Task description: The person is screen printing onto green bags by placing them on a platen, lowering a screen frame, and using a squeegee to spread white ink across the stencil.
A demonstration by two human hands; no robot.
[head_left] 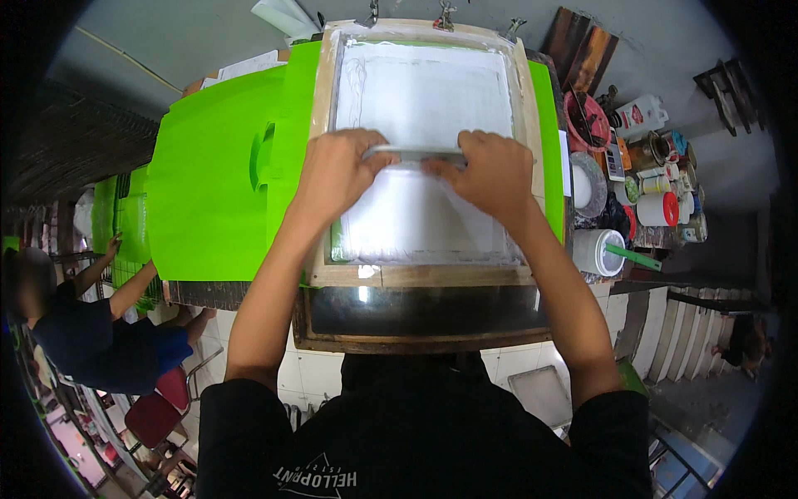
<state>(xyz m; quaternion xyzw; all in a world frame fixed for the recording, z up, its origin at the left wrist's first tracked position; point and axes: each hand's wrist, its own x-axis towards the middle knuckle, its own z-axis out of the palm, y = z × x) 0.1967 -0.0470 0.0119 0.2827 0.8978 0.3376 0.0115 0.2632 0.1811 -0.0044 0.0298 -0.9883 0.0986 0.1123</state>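
Observation:
Both my hands grip a pale, wide squeegee (412, 155) across the middle of a screen-printing frame. My left hand (339, 169) is closed on its left end, my right hand (494, 169) on its right end, thumbs on the near side. The wooden screen frame (453, 275) lies flat in front of me, its mesh (428, 87) coated with white ink, smeared thicker along the edges. Under the frame, bright green sheet material (544, 108) shows at both sides. Metal clamps (445, 15) stand at the frame's far edge. The squeegee's blade edge is blurred.
A stack of green sheets (216, 183) lies left. At right stand a white bucket (600, 252) with a green stick, a pink basin (587, 121) and several jars (658, 209). A dark glossy panel (424, 313) borders my side. Another person (100, 333) handles green sheets far left.

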